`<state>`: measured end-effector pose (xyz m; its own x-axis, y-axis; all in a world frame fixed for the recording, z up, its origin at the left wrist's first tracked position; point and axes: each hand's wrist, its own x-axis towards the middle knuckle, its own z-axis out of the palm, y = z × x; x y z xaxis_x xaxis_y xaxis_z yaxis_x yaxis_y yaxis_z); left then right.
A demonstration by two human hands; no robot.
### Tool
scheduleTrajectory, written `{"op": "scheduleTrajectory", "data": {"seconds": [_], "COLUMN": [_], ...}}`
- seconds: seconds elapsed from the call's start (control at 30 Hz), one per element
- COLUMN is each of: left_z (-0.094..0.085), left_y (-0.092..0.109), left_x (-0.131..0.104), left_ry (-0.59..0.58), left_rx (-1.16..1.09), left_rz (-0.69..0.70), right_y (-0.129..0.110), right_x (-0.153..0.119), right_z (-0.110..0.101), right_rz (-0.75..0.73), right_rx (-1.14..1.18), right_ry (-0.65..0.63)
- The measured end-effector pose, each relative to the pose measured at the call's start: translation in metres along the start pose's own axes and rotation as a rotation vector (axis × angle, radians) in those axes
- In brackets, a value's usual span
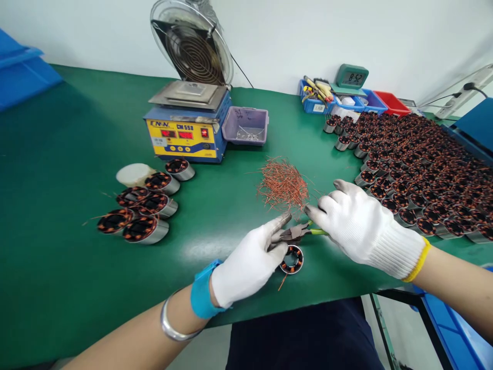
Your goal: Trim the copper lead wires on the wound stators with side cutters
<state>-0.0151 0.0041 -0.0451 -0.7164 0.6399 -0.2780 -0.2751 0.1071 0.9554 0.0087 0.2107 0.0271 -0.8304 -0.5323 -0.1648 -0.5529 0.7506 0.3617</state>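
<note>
Both my hands wear white gloves. My left hand (248, 264) holds a small copper-wound stator (291, 259) against the green mat near the front edge. My right hand (362, 228) grips green-handled cutting pliers (296, 233), whose jaws point left just above the stator and touch my left forefinger. Just beyond the pliers lies a heap of cut copper wire ends (284, 185).
Several stators (142, 208) stand in a group at the left beside a white pad. A large batch of stators (419, 164) fills the right side. At the back are a yellow-blue solder pot (187, 126), a fan, a grey tray (245, 125), tool bins (319, 97) and a clock (351, 77).
</note>
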Motion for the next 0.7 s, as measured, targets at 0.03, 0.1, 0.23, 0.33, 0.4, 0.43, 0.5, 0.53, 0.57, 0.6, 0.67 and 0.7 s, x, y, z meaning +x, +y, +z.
{"op": "scheduleTrajectory", "data": {"seconds": [0.03, 0.1, 0.23, 0.33, 0.4, 0.43, 0.5, 0.53, 0.57, 0.6, 0.67, 0.7], "left_z": [0.0, 0.0, 0.001, -0.001, -0.007, -0.01, -0.018, -0.021, -0.023, -0.024, -0.024, -0.023], "left_y": [0.0, 0.0, -0.001, 0.0, 0.005, 0.008, 0.015, 0.017, 0.019, 0.021, 0.021, 0.02], "left_x": [0.0, 0.0, 0.0, 0.001, 0.001, 0.002, 0.001, 0.0, 0.0, -0.001, -0.001, -0.001], "left_ry": [-0.003, -0.014, -0.027, 0.033, 0.171, 0.259, 0.417, 0.47, 0.509, 0.536, 0.563, 0.572], "left_rx": [0.005, 0.018, 0.033, -0.012, -0.053, -0.072, -0.097, -0.1, -0.097, -0.086, -0.046, -0.02], "left_rz": [-0.003, -0.01, -0.016, 0.01, 0.085, 0.135, 0.233, 0.271, 0.3, 0.324, 0.345, 0.349], "right_y": [0.0, 0.001, 0.0, -0.001, -0.003, -0.005, -0.009, -0.011, -0.014, -0.017, -0.024, -0.029], "right_x": [0.001, 0.002, 0.001, -0.009, -0.022, -0.03, -0.047, -0.054, -0.06, -0.064, -0.065, -0.061], "right_z": [-0.001, -0.003, -0.011, -0.007, 0.006, 0.016, 0.038, 0.049, 0.058, 0.066, 0.073, 0.072], "right_rz": [-0.007, -0.025, 0.031, 0.167, 0.264, 0.303, 0.355, 0.365, 0.373, 0.379, 0.367, 0.329], "right_rx": [-0.019, -0.039, 0.009, 0.072, 0.119, 0.144, 0.192, 0.219, 0.244, 0.264, 0.305, 0.337], "right_ry": [0.009, 0.018, -0.072, -0.141, -0.156, -0.163, -0.192, -0.193, -0.171, -0.114, 0.094, 0.22]}}
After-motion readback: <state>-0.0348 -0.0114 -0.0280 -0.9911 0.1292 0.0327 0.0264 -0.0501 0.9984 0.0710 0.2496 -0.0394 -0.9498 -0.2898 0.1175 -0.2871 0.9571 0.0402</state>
